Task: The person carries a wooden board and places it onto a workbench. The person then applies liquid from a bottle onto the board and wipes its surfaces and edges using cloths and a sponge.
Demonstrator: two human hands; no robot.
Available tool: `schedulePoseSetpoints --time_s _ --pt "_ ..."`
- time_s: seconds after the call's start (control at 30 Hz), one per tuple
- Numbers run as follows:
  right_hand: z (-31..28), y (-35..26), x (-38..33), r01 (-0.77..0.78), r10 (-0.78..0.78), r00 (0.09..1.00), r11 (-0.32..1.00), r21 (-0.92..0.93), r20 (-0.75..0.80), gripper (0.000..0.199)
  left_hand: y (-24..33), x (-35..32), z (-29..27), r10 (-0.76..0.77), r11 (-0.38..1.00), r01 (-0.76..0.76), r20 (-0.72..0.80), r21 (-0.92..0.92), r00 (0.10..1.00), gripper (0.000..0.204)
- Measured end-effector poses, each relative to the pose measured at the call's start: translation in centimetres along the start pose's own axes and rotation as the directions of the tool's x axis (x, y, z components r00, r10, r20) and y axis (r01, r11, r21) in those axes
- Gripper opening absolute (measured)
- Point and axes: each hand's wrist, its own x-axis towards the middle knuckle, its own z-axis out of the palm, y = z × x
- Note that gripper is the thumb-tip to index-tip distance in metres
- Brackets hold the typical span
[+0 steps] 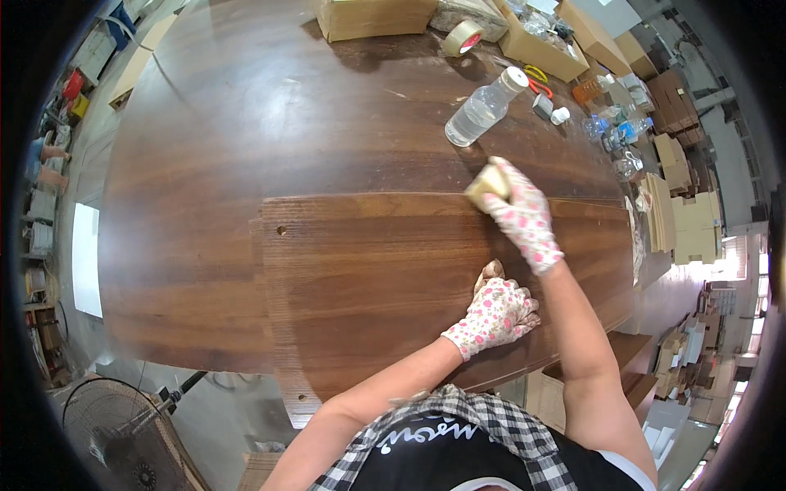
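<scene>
The person is leaning over a dark wooden panel point(385, 286) that is lying on a big brown table point(213, 123). Both hands are wearing white gloves with a pink flower print. The right arm is reaching forward, nearly straight, and the right hand point(522, 214) is curling its fingers around a small tan block point(486, 183), pressing it down on the far right part of the panel. The block looks like a sponge or sanding pad, though I cannot tell which. The left arm is bending in from the lower edge, and the left hand point(496, 313) is resting palm down on the near right part of the panel, fingers fairly close together, gripping nothing I can see. Its fingertips are hard to make out against the wood.

Beyond the right hand, a clear plastic bottle point(483, 108) is lying on its side on the table. Farther back a roll of tape point(463, 37) is standing beside a cardboard box point(372, 16), which is cut off by the top edge. A fan point(123, 434) is sitting on the floor at lower left, partly lost in the dark rim.
</scene>
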Motion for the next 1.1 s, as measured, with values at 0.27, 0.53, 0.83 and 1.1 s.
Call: schedulePoseSetpoints --time_s 0.27,0.53,0.83,1.1 --pt "3.9 -7.8 2.0 0.197 -0.196 0.98 0.958 0.211 -0.026 0.057 -0.6 -1.5 2.4 -0.049 0.997 0.027 -0.314 -0.074 0.948 0.033" --pt "7.1 -10.1 3.0 0.251 -0.291 0.951 0.924 0.29 0.101 0.059 -4.2 -3.2 6.9 -0.062 0.998 0.067 -0.178 0.02 0.982 0.057" --pt "-4.9 12.0 -1.4 -0.191 0.169 0.968 0.975 -0.111 -0.184 0.056 0.2 0.4 0.3 0.132 0.991 -0.128 -0.19 0.031 0.973 0.015" --pt "-0.3 4.2 -0.2 0.07 -0.067 0.997 0.994 0.082 -0.031 0.056 -0.5 -0.3 -0.1 0.129 0.991 -0.135 -0.212 -0.013 0.969 0.025"
